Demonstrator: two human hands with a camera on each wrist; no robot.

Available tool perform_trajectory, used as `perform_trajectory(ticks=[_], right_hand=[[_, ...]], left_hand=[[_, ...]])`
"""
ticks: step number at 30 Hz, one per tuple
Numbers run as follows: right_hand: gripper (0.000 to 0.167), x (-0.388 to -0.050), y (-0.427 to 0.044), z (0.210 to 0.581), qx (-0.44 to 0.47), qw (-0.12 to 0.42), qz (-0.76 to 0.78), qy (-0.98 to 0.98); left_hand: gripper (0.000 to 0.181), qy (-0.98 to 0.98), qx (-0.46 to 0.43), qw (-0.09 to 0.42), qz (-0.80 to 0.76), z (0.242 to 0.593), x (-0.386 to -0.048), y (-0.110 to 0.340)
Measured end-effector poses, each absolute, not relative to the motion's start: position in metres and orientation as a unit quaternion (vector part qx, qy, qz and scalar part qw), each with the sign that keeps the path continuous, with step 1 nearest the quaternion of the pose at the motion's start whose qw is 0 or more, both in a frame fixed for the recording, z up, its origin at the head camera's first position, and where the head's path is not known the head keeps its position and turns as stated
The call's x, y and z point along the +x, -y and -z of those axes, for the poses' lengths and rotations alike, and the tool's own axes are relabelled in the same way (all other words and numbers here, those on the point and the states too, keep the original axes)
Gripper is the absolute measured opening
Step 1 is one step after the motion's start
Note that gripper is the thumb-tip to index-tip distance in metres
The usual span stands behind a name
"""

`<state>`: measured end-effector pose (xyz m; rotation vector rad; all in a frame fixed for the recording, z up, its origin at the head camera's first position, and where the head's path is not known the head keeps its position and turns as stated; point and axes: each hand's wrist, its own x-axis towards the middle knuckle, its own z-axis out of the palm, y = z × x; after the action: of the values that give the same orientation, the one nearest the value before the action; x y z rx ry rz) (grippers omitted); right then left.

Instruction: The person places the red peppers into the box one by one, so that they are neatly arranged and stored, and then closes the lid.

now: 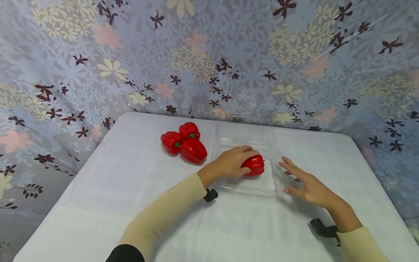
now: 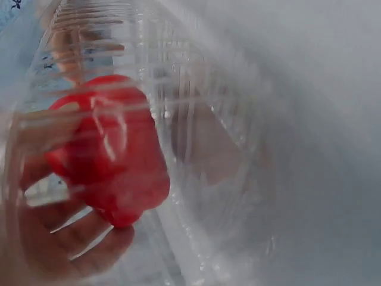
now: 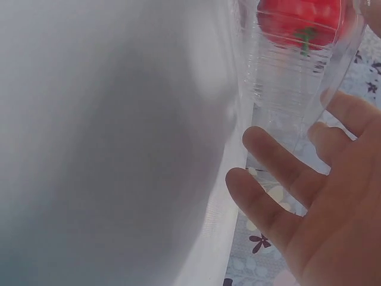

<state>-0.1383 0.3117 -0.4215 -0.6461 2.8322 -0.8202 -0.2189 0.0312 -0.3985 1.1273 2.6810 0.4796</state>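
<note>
Far left: three red peppers (image 1: 186,145) clustered on the white table (image 1: 98,189), at about 9:30 from the clear container; they sit at roughly 9, 12 and 4 o'clock of their own cluster, green stems turned inward. Next, left hand (image 1: 230,163): over the container, coming in from 8 o'clock, pinching a fourth red pepper (image 1: 254,166) between thumb and fingers. That pepper is inside the clear container (image 1: 247,191), near mid-floor, stem at 3 o'clock. Can't tell if it bears on the floor. Right hand (image 1: 309,187): just off the container at 4 o'clock, fingers spread, holding nothing; can't tell if a fingertip touches the wall. Floral cloth (image 1: 242,54) behind, 12 o'clock.
</note>
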Motion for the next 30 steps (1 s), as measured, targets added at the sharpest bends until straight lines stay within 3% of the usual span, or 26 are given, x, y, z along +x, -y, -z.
perform_trajectory(ticks=[18, 30], right_hand=[[0.077, -0.135, -0.310, 0.424, -0.216, 0.071, 0.276, -0.934], [0.078, -0.135, -0.313, 0.422, -0.218, 0.067, 0.272, -0.935]], left_hand=[[0.060, -0.910, 0.369, 0.109, -0.154, 0.404, -0.212, -0.039], [0.058, -0.907, 0.380, 0.079, -0.161, 0.406, -0.216, -0.044]])
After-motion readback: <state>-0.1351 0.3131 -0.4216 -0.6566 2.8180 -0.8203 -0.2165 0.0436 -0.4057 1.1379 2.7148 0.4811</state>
